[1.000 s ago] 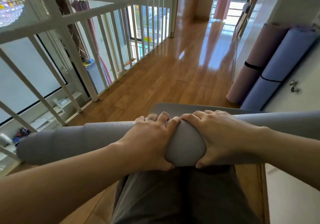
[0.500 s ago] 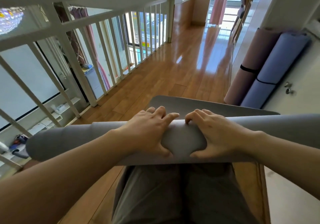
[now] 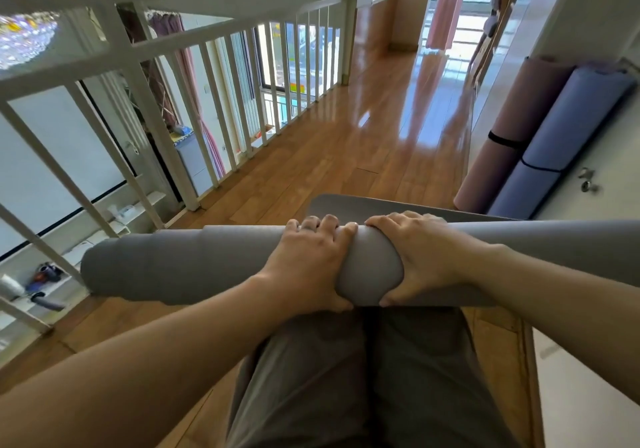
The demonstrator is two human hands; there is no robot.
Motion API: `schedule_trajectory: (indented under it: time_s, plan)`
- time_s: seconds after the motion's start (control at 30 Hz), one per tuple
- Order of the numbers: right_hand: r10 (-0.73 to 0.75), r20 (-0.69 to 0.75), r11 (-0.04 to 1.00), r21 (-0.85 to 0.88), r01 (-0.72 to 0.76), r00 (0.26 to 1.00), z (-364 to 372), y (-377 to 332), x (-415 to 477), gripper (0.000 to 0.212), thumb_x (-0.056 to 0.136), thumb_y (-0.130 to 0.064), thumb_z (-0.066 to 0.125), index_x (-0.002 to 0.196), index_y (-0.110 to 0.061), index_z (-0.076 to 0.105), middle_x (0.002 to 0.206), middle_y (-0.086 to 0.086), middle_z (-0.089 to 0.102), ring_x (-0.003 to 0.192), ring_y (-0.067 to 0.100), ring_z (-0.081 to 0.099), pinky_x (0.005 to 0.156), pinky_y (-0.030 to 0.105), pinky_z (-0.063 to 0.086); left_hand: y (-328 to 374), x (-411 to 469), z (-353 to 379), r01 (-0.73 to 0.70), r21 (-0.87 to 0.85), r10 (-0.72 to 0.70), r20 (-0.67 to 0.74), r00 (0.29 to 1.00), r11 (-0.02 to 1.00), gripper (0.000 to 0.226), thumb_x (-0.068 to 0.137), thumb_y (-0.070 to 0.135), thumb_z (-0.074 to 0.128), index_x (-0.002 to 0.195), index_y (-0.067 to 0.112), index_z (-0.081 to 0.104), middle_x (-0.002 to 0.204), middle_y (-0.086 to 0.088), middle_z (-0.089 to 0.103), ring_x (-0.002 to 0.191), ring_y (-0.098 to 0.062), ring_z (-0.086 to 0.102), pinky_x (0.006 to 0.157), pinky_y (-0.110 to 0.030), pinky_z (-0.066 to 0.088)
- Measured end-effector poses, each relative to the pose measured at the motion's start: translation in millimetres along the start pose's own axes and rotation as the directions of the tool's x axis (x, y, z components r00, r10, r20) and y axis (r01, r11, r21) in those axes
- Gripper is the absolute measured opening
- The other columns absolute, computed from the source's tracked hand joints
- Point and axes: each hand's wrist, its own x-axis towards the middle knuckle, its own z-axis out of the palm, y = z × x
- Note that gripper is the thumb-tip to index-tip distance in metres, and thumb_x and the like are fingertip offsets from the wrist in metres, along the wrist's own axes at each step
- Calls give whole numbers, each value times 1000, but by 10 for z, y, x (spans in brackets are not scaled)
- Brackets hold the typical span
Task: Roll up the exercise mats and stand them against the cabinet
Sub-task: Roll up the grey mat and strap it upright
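Only the head cam here, looking down past the person's arms.

The grey mat (image 3: 194, 267) is mostly rolled into a fat tube lying crossways on the wooden floor (image 3: 346, 156), right in front of the person's grey trousers (image 3: 363, 378). A short unrolled flap (image 3: 363, 205) lies flat on the floor on the far side of the roll. The left end of the tube reaches near the white railing (image 3: 194, 115); the right end runs out of the picture.

Both hands are on the middle of the roll, close together but not quite touching. The left hand (image 3: 308, 264) is clamped over the top, fingers curled down the far side and thumb tucked on the near side. The right hand (image 3: 426, 257) grips it the same way, and the mat bulges out a bit between the two thumbs.

Over on the right, two mats are already rolled and leaning against the white cabinet (image 3: 616, 177): a pink mat (image 3: 512, 125) and a blue mat (image 3: 568, 129) touching side by side, both tilted, bottoms on the floor. Each has a thin black strap (image 3: 502, 139) around its middle. There's a small metal fitting (image 3: 587, 181) on the cabinet door just beside the blue one, too blurry to say if it's a key or a knob.

A pink curtain (image 3: 446, 4) hangs by the bright window at the far end of the hallway.
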Motion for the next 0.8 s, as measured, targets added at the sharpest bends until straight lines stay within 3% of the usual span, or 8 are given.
schedule_trajectory:
  time_s: [0.23,0.4,0.53,0.63,0.7,0.8]
  plan:
    - [-74,27,997,-31,75,997,-147,-147,-208,104,59,-80,65,142,-34,23,134,-12,44,118,9,45,103,34,40,0,-288,-159,-53,-13,52,-58,997,999,103,66,78,58,144,27,13,137,0,34,123,-22,40,101,-41,35]
    - [-37,35,998,59,35,999,28,-280,-375,117,64,-75,67,149,-28,2,148,-8,24,131,9,31,110,28,24,60,-357,-30,-81,-36,82,19,996,996,101,67,75,60,144,26,15,136,0,35,122,-21,39,104,-39,35]
    - [-75,-75,997,10,76,994,28,-270,-464,100,69,-79,58,143,-29,14,141,-10,20,127,9,27,111,27,19,-83,-211,-137,-69,-142,86,120,989,987,100,63,79,60,142,32,22,131,6,41,116,-16,42,100,-34,38]
    - [-65,-43,997,-46,63,997,73,-270,-401,104,65,-83,57,143,-27,16,140,-9,25,125,10,29,110,30,23,-169,-64,-215,-3,-242,67,258,964,970,104,57,79,63,142,39,19,132,12,41,120,-13,41,94,-30,37]
    - [-37,-51,999,-9,37,998,66,-244,-320,105,62,-82,60,141,-29,18,138,-10,29,122,9,33,108,31,28,-195,5,-265,48,-253,35,313,949,966,106,61,76,65,146,39,13,141,10,38,127,-15,37,99,-33,34]
    - [-10,-48,999,52,13,999,26,-186,-209,102,61,-77,67,139,-29,23,133,-10,35,119,10,38,103,29,31,-74,-22,-252,20,-96,6,267,964,995,103,74,70,60,151,29,5,155,0,22,141,-22,23,114,-46,20]
